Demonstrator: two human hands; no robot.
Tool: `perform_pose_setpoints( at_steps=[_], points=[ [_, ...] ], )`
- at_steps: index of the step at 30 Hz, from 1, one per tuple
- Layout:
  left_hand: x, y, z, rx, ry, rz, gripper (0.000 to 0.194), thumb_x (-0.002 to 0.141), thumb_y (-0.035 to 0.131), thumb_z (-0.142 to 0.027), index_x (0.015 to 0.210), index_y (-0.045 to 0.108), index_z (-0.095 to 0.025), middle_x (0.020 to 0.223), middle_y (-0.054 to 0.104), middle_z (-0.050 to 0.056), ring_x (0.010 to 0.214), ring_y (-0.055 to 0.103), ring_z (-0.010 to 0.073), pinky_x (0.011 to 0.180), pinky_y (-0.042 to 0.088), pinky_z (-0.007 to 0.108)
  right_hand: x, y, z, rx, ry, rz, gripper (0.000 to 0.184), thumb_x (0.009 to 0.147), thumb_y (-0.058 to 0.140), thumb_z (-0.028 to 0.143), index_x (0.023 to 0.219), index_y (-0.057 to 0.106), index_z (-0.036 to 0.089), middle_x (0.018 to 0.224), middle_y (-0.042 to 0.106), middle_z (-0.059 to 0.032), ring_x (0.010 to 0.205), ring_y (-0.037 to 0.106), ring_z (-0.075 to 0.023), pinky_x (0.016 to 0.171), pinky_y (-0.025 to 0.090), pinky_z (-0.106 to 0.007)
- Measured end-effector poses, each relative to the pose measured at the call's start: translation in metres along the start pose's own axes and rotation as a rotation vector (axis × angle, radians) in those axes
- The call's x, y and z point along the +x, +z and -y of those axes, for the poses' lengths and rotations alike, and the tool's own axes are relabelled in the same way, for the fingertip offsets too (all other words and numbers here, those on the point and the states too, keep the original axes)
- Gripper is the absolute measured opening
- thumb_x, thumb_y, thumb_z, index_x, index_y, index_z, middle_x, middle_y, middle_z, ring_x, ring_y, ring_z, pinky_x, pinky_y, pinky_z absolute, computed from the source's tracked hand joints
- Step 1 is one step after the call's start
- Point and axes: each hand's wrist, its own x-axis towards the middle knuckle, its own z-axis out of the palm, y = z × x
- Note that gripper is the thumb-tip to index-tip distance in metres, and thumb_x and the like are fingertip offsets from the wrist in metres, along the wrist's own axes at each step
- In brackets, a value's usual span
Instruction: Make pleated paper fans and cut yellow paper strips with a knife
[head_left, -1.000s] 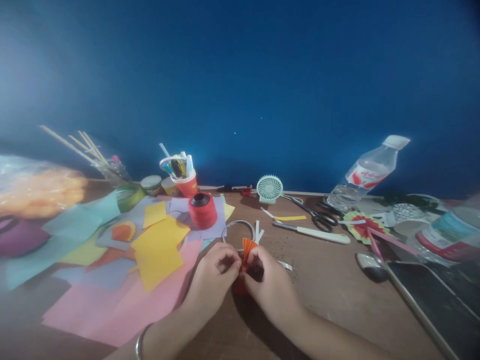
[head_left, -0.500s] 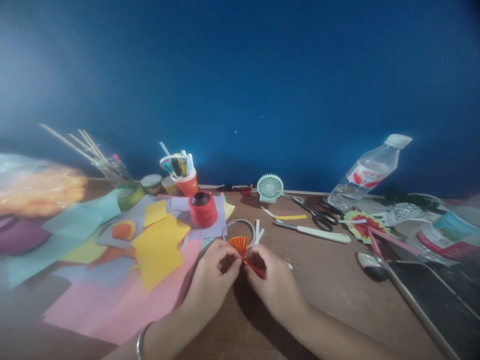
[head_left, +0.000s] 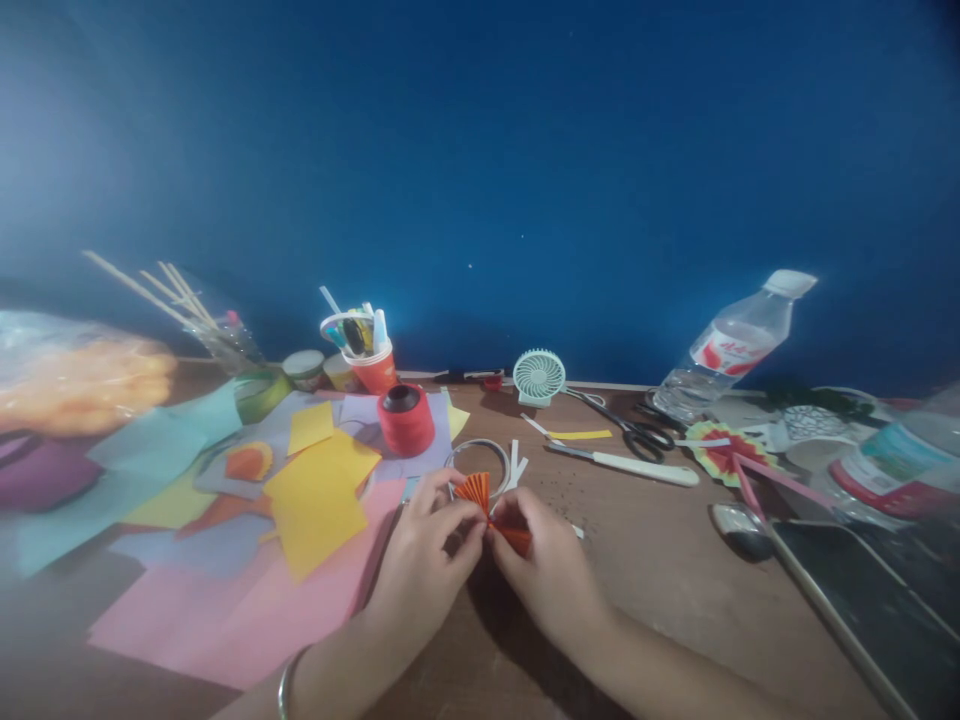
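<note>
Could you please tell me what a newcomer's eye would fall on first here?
Probably the pleated orange paper first, held between the left hand and right hand at front centre. Next might come the red spool on the coloured papers, and the pale green fan before the blue wall.

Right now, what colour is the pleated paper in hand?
The pleated paper is orange; head view shows it.

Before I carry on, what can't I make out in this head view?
- Middle of the orange pleated paper: hidden by the fingertips of the left hand and right hand.
- Dark flat device: cut off at the picture's lower right.
- Lettering on the tilted bottle's label: too blurred to read.
- Clear bag: cut off by the left edge, its contents blurred.
- Dark specks: too small to identify.
</note>
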Motion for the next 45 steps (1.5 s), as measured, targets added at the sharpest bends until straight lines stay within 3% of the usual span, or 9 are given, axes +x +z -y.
perform_pose_setpoints(
  at_steps=[4,6,11,15,22,28,37,45],
  points=[
    [0.001,-0.001,-0.001,0.141,0.055,-0.092,0.011,0.076,0.056,-0.017,0.074,0.064,-0.024,0.119,0.039,0.005,0.105,0.042,0.0267,0.091,0.032,0.046,-0.001,0.0,-0.001,-0.021,0.002,-0.012,0.007,0.076,0.051,0.015,0.075,0.048,0.021,0.07,0.057,0.0034,0.063,0.052,-0.0125,0.06,0.037,-0.021],
    [0.002,0.0,0.0,0.076,0.022,-0.062,0.011,0.076,0.055,-0.017,0.072,0.063,-0.023,0.126,0.035,0.005,0.111,0.04,0.0274,0.093,0.032,0.045,-0.002,-0.001,-0.001,-0.022,-0.004,-0.006,0.007,0.077,0.05,0.015,0.075,0.047,0.021,0.07,0.056,0.0037,0.064,0.052,-0.0121,0.06,0.037,-0.021],
    [0.007,0.003,0.005,-0.211,-0.056,0.08,0.014,0.077,0.051,-0.012,0.071,0.059,-0.021,0.112,0.047,0.004,0.103,0.048,0.0209,0.087,0.041,0.035,-0.003,-0.001,0.0,-0.026,0.001,-0.002,0.006,0.077,0.051,0.017,0.077,0.047,0.021,0.071,0.056,0.0041,0.064,0.051,-0.0122,0.06,0.037,-0.021],
    [0.01,0.004,0.008,-0.293,-0.087,0.056,0.012,0.075,0.053,-0.012,0.071,0.06,-0.021,0.099,0.051,0.004,0.099,0.05,0.0209,0.082,0.043,0.033,-0.002,-0.002,0.003,-0.008,0.03,0.007,0.006,0.076,0.053,0.019,0.076,0.047,0.021,0.069,0.056,0.0039,0.062,0.052,-0.0126,0.058,0.037,-0.021],
    [0.01,0.004,0.009,-0.377,-0.128,0.075,0.011,0.074,0.054,-0.012,0.068,0.059,-0.02,0.097,0.05,0.004,0.094,0.052,0.0193,0.078,0.045,0.03,-0.001,-0.008,0.006,0.02,0.062,0.038,0.008,0.081,0.045,0.019,0.076,0.05,0.022,0.072,0.06,0.0027,0.064,0.056,-0.0132,0.059,0.04,-0.022],
    [0.009,0.004,0.009,-0.359,-0.126,0.077,0.011,0.074,0.054,-0.012,0.068,0.058,-0.021,0.096,0.05,0.004,0.097,0.051,0.02,0.082,0.043,0.032,0.001,-0.005,0.001,0.041,0.036,0.016,0.008,0.076,0.051,0.014,0.076,0.054,0.021,0.075,0.062,0.0015,0.071,0.058,-0.0146,0.067,0.042,-0.024],
    [0.009,0.006,0.009,-0.294,-0.114,0.053,0.01,0.074,0.055,-0.014,0.068,0.06,-0.021,0.096,0.052,0.004,0.098,0.051,0.0215,0.082,0.043,0.034,0.002,-0.007,0.003,-0.093,-0.069,-0.004,0.013,0.076,0.052,0.011,0.071,0.059,0.02,0.071,0.061,0.0014,0.069,0.055,-0.0144,0.064,0.038,-0.023],
    [0.008,0.007,0.009,-0.241,-0.09,0.033,0.011,0.074,0.054,-0.013,0.069,0.059,-0.021,0.098,0.051,0.003,0.094,0.052,0.0193,0.079,0.045,0.031,0.004,-0.004,0.001,-0.109,-0.096,0.027,0.011,0.078,0.049,0.011,0.071,0.052,0.019,0.072,0.056,0.0009,0.07,0.052,-0.0146,0.064,0.037,-0.023]
  ],
)
